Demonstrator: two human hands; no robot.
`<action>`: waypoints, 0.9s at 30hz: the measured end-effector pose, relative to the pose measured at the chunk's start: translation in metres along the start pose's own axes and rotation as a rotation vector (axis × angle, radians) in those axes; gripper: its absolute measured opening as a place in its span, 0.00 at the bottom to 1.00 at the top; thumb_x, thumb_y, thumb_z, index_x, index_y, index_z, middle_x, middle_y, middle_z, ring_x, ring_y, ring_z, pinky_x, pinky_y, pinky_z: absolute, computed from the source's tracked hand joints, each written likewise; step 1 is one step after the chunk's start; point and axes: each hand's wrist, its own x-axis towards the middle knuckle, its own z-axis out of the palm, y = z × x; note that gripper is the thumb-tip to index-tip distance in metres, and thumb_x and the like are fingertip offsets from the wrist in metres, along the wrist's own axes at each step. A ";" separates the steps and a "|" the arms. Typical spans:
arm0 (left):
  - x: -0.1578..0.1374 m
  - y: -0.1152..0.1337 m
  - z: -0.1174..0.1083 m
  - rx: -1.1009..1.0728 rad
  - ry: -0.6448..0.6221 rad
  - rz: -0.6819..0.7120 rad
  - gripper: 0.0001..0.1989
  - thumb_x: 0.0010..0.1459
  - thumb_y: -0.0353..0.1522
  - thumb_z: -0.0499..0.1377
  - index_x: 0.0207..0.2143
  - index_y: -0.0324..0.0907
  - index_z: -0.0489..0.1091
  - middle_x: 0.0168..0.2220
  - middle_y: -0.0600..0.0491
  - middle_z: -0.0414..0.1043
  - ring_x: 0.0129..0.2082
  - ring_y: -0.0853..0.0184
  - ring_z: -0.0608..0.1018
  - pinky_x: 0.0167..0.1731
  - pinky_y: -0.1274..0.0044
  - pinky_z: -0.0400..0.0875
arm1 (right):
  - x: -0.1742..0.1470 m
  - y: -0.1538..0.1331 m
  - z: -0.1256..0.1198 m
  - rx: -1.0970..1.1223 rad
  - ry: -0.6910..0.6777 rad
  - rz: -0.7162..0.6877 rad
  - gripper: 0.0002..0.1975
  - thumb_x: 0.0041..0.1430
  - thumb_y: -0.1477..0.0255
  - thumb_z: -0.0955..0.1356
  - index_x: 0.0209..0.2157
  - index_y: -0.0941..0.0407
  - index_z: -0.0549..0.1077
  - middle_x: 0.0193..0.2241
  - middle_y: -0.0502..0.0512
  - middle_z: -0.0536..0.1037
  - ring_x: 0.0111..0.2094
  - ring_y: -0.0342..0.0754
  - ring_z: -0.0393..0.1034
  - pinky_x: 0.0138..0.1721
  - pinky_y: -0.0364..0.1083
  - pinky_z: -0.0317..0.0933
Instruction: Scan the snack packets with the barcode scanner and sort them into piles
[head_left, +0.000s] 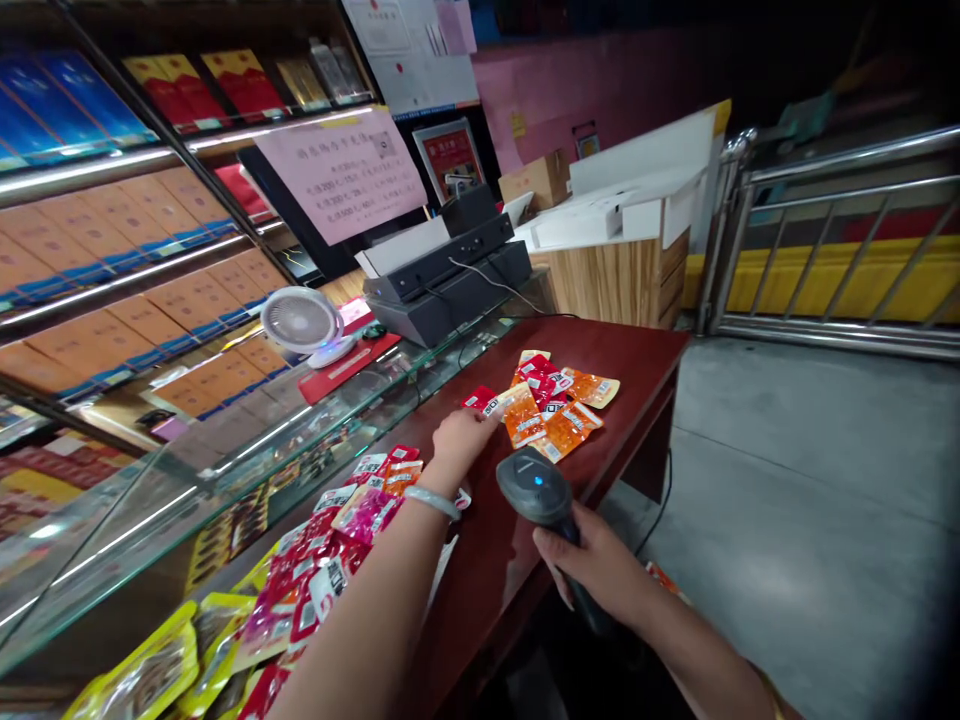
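My left hand (463, 438), with a pale bangle (433, 502) on its wrist, reaches across a dark red table. Its fingers are closed at the edge of an orange and cream snack packet (523, 415); the fingertips are partly hidden. Beyond it lies a small heap of red and orange snack packets (574, 428). In my right hand (596, 562) is a dark handheld barcode scanner (535, 488), gripped by its handle, a blue light showing on its head. Under and beside my left forearm spreads a larger pile of red, pink and white packets (330, 535).
Yellow packets (154, 655) lie at the near left. A glass counter (247, 500) runs along the table (637, 350), bearing a white fan (302, 322) and a dark machine (457, 270). Stocked shelves stand left; a metal railing (847, 165) stands right. A cable (660, 505) hangs beside the table.
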 end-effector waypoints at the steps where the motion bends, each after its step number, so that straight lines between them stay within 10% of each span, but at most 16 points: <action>1: 0.000 0.012 0.003 0.058 0.003 -0.015 0.37 0.57 0.63 0.48 0.38 0.42 0.79 0.43 0.39 0.80 0.47 0.49 0.79 0.44 0.66 0.69 | 0.001 0.001 -0.003 -0.003 0.016 0.007 0.24 0.57 0.48 0.70 0.37 0.53 0.65 0.15 0.37 0.64 0.12 0.38 0.58 0.15 0.38 0.55; 8: 0.001 0.040 0.017 0.127 0.036 0.016 0.30 0.52 0.57 0.61 0.43 0.41 0.74 0.47 0.38 0.78 0.51 0.47 0.78 0.48 0.63 0.69 | 0.005 0.008 -0.016 -0.037 0.091 0.012 0.21 0.59 0.50 0.69 0.38 0.53 0.64 0.14 0.36 0.65 0.12 0.39 0.60 0.15 0.38 0.57; 17: -0.043 -0.023 -0.001 -0.168 0.003 0.150 0.17 0.51 0.36 0.68 0.40 0.44 0.67 0.36 0.54 0.77 0.36 0.64 0.79 0.34 0.77 0.66 | -0.005 0.001 -0.007 -0.027 0.077 -0.067 0.21 0.61 0.50 0.69 0.38 0.54 0.66 0.16 0.38 0.66 0.13 0.40 0.62 0.17 0.40 0.58; 27: -0.079 -0.088 -0.015 -0.301 -0.008 0.049 0.22 0.48 0.44 0.68 0.40 0.44 0.67 0.30 0.56 0.74 0.30 0.66 0.76 0.29 0.77 0.66 | -0.012 -0.013 0.026 0.000 -0.061 -0.062 0.23 0.59 0.49 0.69 0.37 0.53 0.64 0.15 0.37 0.65 0.13 0.39 0.58 0.17 0.39 0.56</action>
